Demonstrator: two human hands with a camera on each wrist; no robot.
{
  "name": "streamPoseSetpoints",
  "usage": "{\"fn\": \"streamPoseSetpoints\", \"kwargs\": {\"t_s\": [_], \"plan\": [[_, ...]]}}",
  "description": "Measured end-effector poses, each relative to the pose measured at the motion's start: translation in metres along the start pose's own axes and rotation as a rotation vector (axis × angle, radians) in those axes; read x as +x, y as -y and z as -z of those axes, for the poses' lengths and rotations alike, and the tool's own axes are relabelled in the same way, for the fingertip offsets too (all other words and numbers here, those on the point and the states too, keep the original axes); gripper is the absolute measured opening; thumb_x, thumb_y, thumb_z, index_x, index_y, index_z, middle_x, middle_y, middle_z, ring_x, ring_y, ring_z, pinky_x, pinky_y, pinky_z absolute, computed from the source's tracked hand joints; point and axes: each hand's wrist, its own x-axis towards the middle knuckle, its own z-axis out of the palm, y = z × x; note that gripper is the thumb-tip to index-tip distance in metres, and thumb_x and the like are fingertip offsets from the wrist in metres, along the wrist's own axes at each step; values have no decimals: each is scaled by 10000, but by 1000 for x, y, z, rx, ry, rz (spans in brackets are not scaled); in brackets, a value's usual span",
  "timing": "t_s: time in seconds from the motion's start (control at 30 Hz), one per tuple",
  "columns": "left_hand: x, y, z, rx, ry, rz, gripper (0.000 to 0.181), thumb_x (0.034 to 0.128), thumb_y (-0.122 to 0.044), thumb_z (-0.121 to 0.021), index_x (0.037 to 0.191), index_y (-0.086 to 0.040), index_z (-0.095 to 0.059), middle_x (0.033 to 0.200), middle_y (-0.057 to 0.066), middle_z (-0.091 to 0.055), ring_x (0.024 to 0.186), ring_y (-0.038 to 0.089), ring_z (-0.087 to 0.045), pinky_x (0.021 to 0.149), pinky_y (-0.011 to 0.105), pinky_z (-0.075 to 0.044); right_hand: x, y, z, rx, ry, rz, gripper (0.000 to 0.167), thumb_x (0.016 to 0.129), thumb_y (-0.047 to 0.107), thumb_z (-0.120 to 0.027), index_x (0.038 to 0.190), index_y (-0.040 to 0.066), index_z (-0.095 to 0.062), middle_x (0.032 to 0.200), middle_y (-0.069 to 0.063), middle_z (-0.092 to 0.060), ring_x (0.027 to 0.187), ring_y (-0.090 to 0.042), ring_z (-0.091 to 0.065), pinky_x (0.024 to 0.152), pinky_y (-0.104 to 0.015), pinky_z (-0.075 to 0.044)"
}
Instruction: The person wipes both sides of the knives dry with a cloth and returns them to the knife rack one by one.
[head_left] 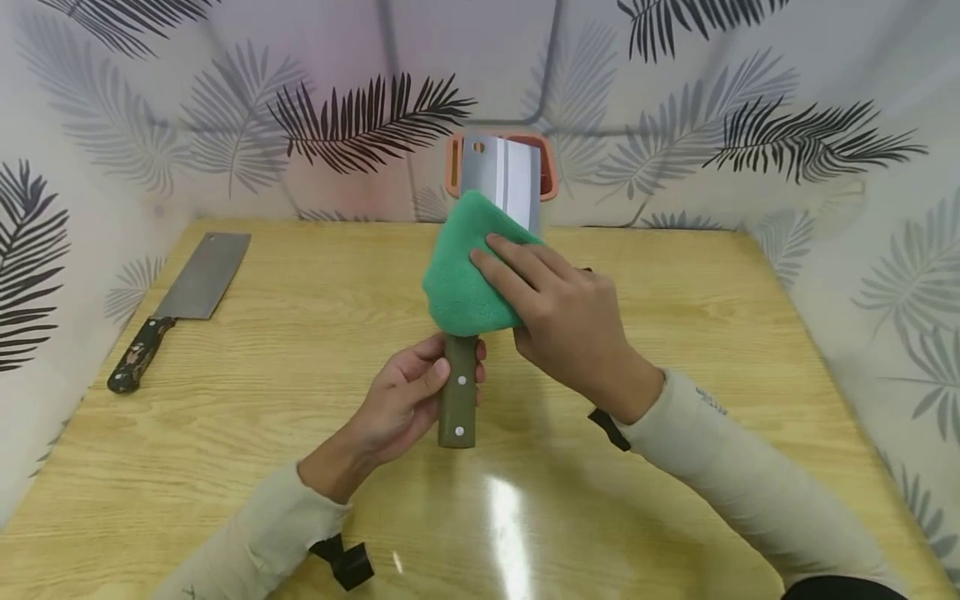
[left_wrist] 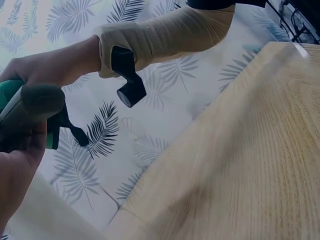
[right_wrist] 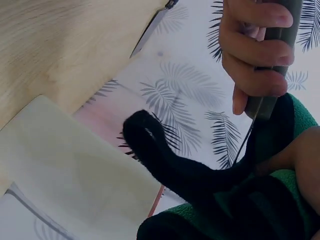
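Observation:
My left hand (head_left: pixel 408 396) grips the olive handle (head_left: pixel 459 400) of a cleaver, whose broad blade (head_left: pixel 517 171) points away from me. In my right hand (head_left: pixel 570 317) is a green cloth (head_left: pixel 472 275), held over the lower blade with the fingers on top. The right wrist view shows the cloth's dark underside (right_wrist: pixel 200 180) and my left fingers (right_wrist: pixel 270 52) curled round the handle. The cloth covers much of the blade. In the left wrist view, the handle's butt end (left_wrist: pixel 45 100) is close to the camera.
A second cleaver (head_left: pixel 198 279) with a dark patterned handle lies at the table's left. Behind the held blade is an orange-rimmed object (head_left: pixel 550 167), partly hidden. Leaf-patterned fabric (head_left: pixel 360 125) surrounds the wooden table (head_left: pixel 315 267). Black wrist devices (head_left: pixel 352 567) hang below the sleeves.

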Motion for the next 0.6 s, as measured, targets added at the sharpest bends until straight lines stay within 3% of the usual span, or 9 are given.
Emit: {"fn": "streamPoseSetpoints", "kwargs": {"t_s": [0.17,0.27,0.33,0.47,0.6], "plan": [[-2,1,4,24,79,19,435,1047,-108,-499,1451,13,-392,1243,-16,-569,1107,72,-604,963,252,-558,8,-4,2,-2,8,-2,531,779,36,-790,1285,133,-662,1277,-84,-700,1086,-294,-710,648,-445,-632],[-3,1,5,41,115,24,487,1032,-111,-533,1460,55,-369,1239,-21,-582,1108,71,-616,964,261,-564,20,-13,5,-1,25,-38,524,802,33,-768,1303,134,-653,1304,-92,-686,1127,-316,-690,704,-487,-633],[-3,-1,5,49,118,29,514,1039,-141,-527,1467,82,-349,1247,-20,-590,1101,73,-617,956,264,-570,28,-22,6,-4,35,-76,525,817,-47,-662,1310,133,-650,1316,-94,-680,1141,-333,-681,697,-517,-626],[-4,-3,2,39,80,63,589,1046,-187,-524,1490,124,-293,1269,-17,-626,1098,79,-631,933,261,-583,37,-36,8,-5,52,-141,531,829,-69,-617,1315,142,-644,1324,-84,-677,1143,-340,-672,620,-549,-605],[-3,0,-1,46,-36,83,637,1038,-206,-542,1504,127,-265,1240,-22,-667,1082,74,-657,910,260,-591,34,-35,5,-8,95,-147,551,818,-59,-632,1329,146,-638,1324,-78,-678,1149,-332,-674,592,-536,-601]]}}
